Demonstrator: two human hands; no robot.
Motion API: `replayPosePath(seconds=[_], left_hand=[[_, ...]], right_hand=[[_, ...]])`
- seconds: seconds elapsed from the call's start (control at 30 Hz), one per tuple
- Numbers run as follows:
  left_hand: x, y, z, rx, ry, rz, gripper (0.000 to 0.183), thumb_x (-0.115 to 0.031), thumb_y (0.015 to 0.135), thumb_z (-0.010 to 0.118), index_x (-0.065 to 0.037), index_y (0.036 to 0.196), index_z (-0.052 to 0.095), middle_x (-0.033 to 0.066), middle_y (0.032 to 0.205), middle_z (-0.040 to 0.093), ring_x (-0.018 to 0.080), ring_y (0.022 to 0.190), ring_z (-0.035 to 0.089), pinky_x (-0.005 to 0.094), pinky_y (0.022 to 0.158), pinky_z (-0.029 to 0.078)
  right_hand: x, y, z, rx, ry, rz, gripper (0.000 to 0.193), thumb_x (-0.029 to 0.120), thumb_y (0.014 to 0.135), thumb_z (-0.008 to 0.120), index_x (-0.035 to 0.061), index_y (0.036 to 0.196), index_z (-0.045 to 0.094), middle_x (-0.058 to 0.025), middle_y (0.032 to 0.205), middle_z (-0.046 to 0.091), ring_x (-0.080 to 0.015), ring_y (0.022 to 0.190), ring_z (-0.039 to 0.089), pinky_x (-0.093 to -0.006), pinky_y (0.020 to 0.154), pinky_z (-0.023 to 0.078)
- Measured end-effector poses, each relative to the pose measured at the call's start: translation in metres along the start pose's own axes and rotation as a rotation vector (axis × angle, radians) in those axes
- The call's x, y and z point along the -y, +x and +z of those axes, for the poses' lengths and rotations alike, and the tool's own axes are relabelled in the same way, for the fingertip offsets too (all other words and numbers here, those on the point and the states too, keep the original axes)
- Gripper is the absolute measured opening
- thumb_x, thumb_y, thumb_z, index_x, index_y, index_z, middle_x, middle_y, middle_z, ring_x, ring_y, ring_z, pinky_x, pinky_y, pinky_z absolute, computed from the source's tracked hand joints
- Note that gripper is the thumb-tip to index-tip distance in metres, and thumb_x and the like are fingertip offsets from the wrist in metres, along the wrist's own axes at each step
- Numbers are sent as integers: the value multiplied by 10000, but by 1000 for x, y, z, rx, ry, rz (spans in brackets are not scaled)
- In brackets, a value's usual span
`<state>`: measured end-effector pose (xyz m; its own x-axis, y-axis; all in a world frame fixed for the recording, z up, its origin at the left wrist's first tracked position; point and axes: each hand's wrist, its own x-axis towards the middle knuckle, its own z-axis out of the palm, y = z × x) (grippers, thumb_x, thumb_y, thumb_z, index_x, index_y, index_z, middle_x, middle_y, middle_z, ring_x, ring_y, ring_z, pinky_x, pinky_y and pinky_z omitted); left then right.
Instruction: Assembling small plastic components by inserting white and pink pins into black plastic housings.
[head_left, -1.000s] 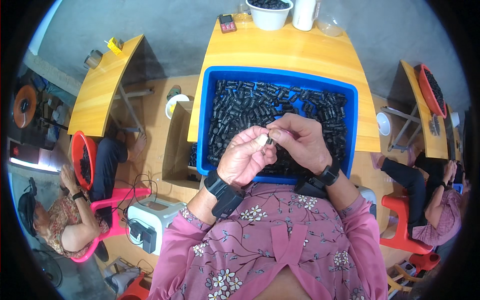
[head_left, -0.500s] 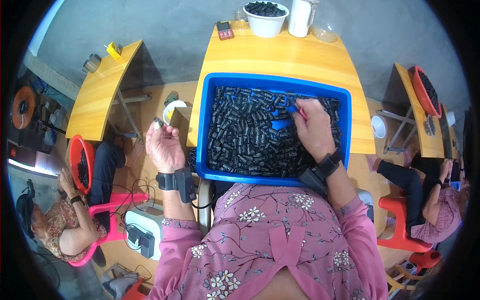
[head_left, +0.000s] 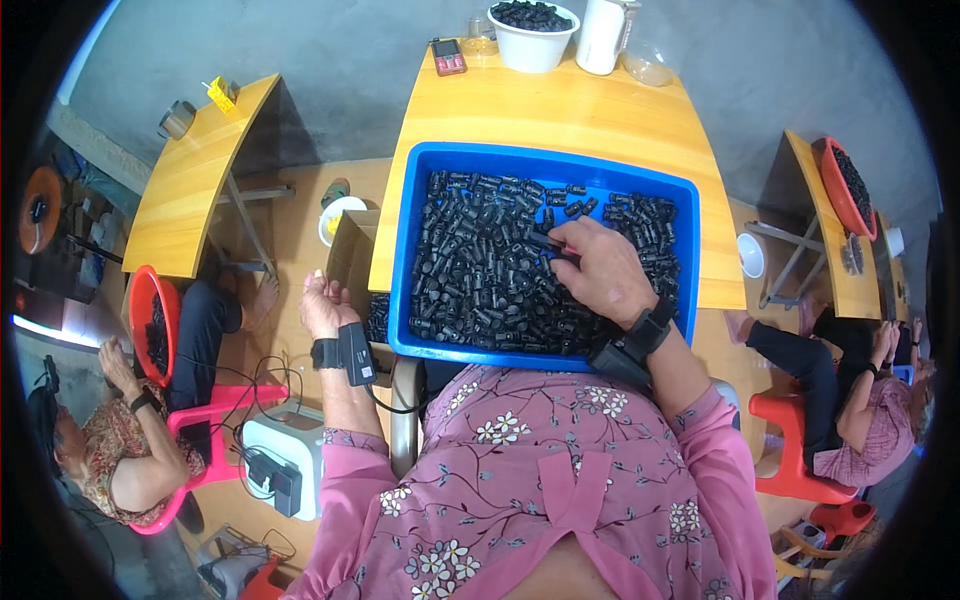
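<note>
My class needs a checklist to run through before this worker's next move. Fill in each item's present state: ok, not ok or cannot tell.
1. Black parts within the blue tray for picking: ok, many lie there.
2. Right hand over the tray: ok, its fingertips are down among the parts.
3. One part securely pinched by the right hand: cannot tell, the fingertips are too unclear.
4. Left hand over the tray: not ok, it is raised outside, left of the tray near the cardboard box.
5. Left hand empty: cannot tell.
6. White bowl away from both hands: ok, it stands at the table's far end.
</note>
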<state>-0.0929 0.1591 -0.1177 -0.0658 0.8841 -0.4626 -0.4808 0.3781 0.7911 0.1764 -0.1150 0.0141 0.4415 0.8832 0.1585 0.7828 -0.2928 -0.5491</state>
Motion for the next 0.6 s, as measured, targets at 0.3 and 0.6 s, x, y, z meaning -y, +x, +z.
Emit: replayPosePath(seconds=[0.3,0.6], left_hand=[[-41,-114,57,340,-71,445,191,-65,932,631,-54,1117,588,32,957,639,126,820,599,296,752,491],[-10,-200,95,1095,239,-100,200,-111,962,622,7,1122,636,123,1008,688,174,844,674,306,785,569]], right_hand=[[-4,-2,6,-174,405,36,177,97,839,706,16,996,708,-88,832,684,-189,709,635,-312,671,506],[7,-8,-11,-134,1093,79,152,74,933,676,4,1067,691,13,870,683,-27,744,563,-195,683,469]])
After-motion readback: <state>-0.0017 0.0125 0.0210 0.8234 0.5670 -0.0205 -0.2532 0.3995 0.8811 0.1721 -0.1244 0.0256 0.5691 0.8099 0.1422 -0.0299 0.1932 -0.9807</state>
